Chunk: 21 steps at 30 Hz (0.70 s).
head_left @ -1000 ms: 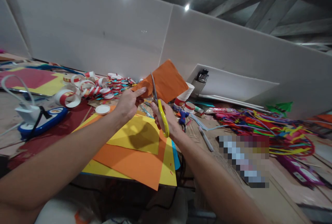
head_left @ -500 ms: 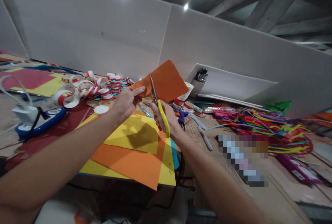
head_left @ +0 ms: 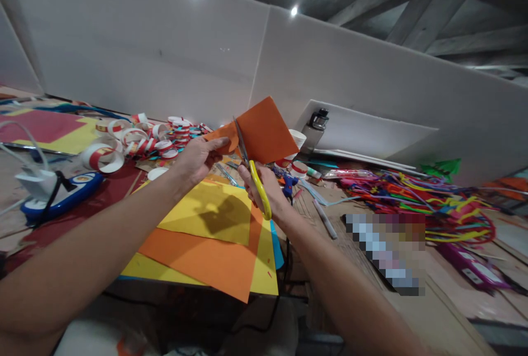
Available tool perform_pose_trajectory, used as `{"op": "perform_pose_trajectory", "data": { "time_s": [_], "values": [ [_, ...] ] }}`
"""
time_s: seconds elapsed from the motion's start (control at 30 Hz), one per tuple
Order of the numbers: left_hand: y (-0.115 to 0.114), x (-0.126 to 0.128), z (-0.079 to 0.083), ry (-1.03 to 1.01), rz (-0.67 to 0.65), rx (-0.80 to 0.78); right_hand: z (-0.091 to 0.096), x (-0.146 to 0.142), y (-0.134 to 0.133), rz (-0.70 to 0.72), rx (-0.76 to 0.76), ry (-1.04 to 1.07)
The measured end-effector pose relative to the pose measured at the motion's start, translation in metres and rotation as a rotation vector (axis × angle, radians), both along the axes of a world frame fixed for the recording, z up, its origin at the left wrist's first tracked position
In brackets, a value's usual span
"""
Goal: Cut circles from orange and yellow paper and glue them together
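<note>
My left hand (head_left: pixel 196 160) pinches the left edge of an orange paper sheet (head_left: pixel 264 130) and holds it up above the table. My right hand (head_left: pixel 264 188) grips yellow-handled scissors (head_left: pixel 252 169); their blades stick up into the sheet's lower edge. Under both hands lie stacked yellow and orange paper sheets (head_left: pixel 210 235).
Red-and-white paper rings and cut cups (head_left: pixel 140 138) are heaped at the back left. A blue glue gun (head_left: pixel 287 183), a marker (head_left: pixel 325 219) and stacked cups (head_left: pixel 295 144) lie right of my hands. Colourful strips (head_left: pixel 433 202) pile at right. A white wall panel (head_left: pixel 165 42) stands behind.
The paper and scissors have shifted slightly left, with the blades a little further into the sheet. My view has drifted a bit.
</note>
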<state>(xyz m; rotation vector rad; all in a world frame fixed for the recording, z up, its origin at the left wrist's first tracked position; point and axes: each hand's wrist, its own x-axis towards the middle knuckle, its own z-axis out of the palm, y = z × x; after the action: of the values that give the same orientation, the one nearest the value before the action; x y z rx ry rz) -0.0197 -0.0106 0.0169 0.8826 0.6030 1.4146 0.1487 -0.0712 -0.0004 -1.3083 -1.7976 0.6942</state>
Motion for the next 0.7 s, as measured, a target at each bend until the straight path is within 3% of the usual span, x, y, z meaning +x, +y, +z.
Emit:
{"op": "perform_pose_trajectory", "data": {
  "time_s": [0.3, 0.7],
  "values": [
    [0.003, -0.006, 0.001, 0.039, -0.022, 0.009, -0.001, 0.003, 0.0, -0.002, 0.106, -0.099],
    [0.011, -0.017, 0.003, 0.073, -0.036, -0.021, 0.004, 0.002, -0.005, -0.002, 0.075, -0.125]
  ]
}}
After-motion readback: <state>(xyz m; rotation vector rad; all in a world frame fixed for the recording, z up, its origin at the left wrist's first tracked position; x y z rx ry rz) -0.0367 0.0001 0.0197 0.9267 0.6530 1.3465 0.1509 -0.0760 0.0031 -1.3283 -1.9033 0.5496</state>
